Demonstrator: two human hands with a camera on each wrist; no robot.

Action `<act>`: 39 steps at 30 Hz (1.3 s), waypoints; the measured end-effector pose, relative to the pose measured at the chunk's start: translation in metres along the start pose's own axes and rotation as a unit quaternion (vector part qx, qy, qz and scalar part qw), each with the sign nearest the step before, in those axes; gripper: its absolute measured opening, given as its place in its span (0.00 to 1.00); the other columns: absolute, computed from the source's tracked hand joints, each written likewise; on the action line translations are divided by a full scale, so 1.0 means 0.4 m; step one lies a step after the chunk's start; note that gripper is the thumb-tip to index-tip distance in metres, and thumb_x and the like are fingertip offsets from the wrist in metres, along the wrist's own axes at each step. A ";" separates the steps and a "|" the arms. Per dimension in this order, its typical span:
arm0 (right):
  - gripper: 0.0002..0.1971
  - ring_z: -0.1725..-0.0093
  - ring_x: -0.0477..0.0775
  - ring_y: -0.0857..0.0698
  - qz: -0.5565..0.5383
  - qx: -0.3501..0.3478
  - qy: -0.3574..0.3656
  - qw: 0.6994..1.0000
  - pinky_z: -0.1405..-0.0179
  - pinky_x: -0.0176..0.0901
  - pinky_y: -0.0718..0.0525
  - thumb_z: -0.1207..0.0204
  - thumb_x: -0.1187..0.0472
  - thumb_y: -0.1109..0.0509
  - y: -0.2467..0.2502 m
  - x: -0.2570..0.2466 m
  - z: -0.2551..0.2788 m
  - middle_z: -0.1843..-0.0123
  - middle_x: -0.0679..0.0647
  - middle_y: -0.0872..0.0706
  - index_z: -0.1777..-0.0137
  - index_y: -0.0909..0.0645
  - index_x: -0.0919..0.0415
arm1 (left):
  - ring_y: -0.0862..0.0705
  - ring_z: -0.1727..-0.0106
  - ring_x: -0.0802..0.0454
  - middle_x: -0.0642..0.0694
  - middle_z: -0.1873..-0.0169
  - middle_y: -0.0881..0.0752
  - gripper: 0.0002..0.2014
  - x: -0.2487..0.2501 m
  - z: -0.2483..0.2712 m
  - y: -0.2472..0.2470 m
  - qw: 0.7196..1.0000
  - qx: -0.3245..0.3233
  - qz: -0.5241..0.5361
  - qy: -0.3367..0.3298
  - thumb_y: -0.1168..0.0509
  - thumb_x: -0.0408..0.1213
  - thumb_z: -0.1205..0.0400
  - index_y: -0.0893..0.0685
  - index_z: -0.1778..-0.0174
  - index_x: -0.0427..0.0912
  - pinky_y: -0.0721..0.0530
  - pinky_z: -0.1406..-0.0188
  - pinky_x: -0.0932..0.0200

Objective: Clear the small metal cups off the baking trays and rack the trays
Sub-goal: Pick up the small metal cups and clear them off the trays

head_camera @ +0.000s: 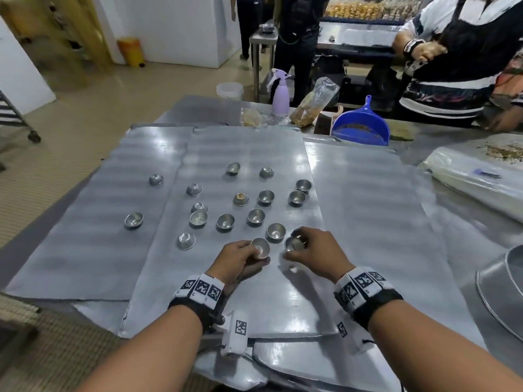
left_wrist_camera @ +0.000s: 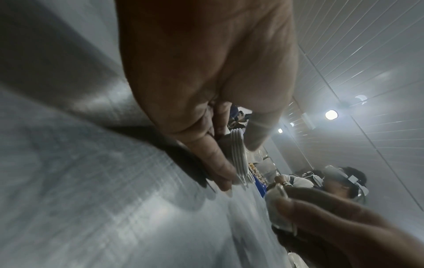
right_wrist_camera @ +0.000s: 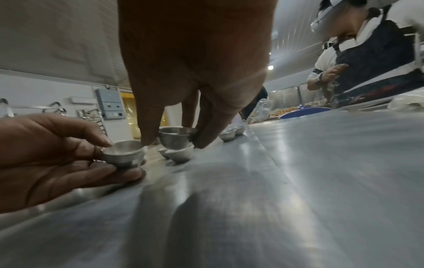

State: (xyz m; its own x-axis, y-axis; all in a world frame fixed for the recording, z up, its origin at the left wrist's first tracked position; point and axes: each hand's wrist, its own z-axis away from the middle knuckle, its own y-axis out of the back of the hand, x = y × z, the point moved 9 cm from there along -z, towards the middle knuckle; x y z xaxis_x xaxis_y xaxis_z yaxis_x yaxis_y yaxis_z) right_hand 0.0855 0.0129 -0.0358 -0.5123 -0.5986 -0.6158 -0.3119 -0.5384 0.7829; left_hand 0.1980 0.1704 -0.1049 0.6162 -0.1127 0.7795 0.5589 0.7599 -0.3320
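The left hand (head_camera: 237, 257) grips a stack of small metal cups (head_camera: 261, 248) nested one inside another, thumb on the rim and fingers curled beneath; the right wrist view shows the ridged rims of the stack (right_wrist_camera: 123, 154) plainly. The right hand (head_camera: 312, 250) pinches a single cup (head_camera: 294, 244) from above between thumb and fingertips (right_wrist_camera: 146, 139), lifted just clear of the tray and close beside the stack. Both hands hover low over the near end of the middle baking tray (head_camera: 283, 306), which lies across two other trays (head_camera: 85, 250) on the steel table (head_camera: 467, 250).

More loose cups (head_camera: 256, 217) are scattered over the middle tray beyond the hands, one (head_camera: 276, 231) just beyond the two held; one cup (head_camera: 240, 199) farther back has crumbs in it. Two more cups (head_camera: 134, 220) sit on the left tray. At the far side of the table stand a purple spray bottle (head_camera: 280, 97), a plastic bag (head_camera: 314, 104) and a blue dustpan (head_camera: 362, 124). Another person (head_camera: 458, 58) stands at the table's far right.
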 end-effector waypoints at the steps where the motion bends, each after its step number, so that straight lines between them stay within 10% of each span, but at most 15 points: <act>1: 0.25 0.49 0.49 0.13 -0.013 -0.001 0.015 1.000 0.48 0.47 0.15 0.36 0.44 0.17 -0.001 -0.022 -0.003 0.49 0.48 0.10 0.40 0.15 0.51 | 0.08 0.48 0.35 0.30 0.54 0.09 0.08 0.003 0.006 0.004 1.000 0.012 0.015 -0.002 0.36 0.25 0.18 0.16 0.45 0.28 0.08 0.51 0.52; 10: 0.31 0.43 0.52 0.15 -0.010 -0.066 0.134 0.989 0.45 0.46 0.17 0.36 0.46 0.18 -0.101 -0.215 -0.009 0.43 0.50 0.11 0.32 0.17 0.49 | 0.10 0.64 0.37 0.32 0.59 0.11 0.14 0.041 0.073 0.064 0.991 0.067 0.114 -0.016 0.42 0.34 0.16 0.16 0.45 0.27 0.07 0.61 0.49; 15: 0.29 0.45 0.45 0.14 -0.017 -0.092 0.158 0.983 0.52 0.24 0.26 0.35 0.48 0.17 -0.156 -0.290 -0.010 0.43 0.43 0.11 0.33 0.17 0.48 | 0.10 0.67 0.44 0.38 0.62 0.13 0.11 0.061 0.117 0.125 0.989 0.091 0.112 -0.029 0.40 0.36 0.16 0.15 0.49 0.33 0.11 0.69 0.54; 19: 0.28 0.46 0.47 0.12 -0.018 -0.101 0.179 0.978 0.47 0.46 0.15 0.38 0.43 0.19 -0.201 -0.342 -0.015 0.46 0.44 0.09 0.36 0.17 0.44 | 0.09 0.63 0.41 0.33 0.56 0.13 0.13 0.073 0.133 0.182 0.985 0.108 0.127 -0.046 0.41 0.35 0.15 0.16 0.45 0.29 0.09 0.58 0.49; 25: 0.36 0.40 0.48 0.13 0.005 -0.124 0.194 0.973 0.40 0.46 0.17 0.35 0.38 0.21 -0.260 -0.387 -0.022 0.34 0.44 0.13 0.26 0.22 0.47 | 0.11 0.67 0.41 0.33 0.57 0.11 0.13 0.085 0.148 0.268 0.979 0.133 0.146 -0.051 0.39 0.37 0.16 0.15 0.46 0.30 0.11 0.69 0.56; 34: 0.19 0.40 0.51 0.14 0.061 -0.114 0.153 0.980 0.40 0.43 0.21 0.19 0.50 0.35 -0.316 -0.418 -0.112 0.33 0.46 0.14 0.30 0.19 0.52 | 0.08 0.52 0.31 0.32 0.53 0.10 0.08 0.123 0.177 0.416 0.967 0.185 0.167 -0.056 0.38 0.34 0.17 0.18 0.52 0.33 0.12 0.73 0.59; 39: 0.24 0.31 0.60 0.19 0.094 -0.150 0.158 0.972 0.34 0.48 0.24 0.18 0.52 0.36 -0.391 -0.482 -0.145 0.28 0.54 0.17 0.22 0.27 0.53 | 0.08 0.49 0.33 0.27 0.48 0.10 0.09 0.139 0.189 0.490 0.973 0.178 0.129 -0.066 0.35 0.31 0.16 0.15 0.45 0.29 0.10 0.64 0.58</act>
State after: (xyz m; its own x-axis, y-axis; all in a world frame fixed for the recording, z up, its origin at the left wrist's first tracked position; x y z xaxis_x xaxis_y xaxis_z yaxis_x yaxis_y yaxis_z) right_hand 0.2795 0.1783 -0.0447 -0.2521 -0.8292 -0.4990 0.0345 -0.5230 0.8517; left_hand 0.3000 0.3614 -0.0864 0.6207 0.1764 0.7640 0.1534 0.9282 -0.3390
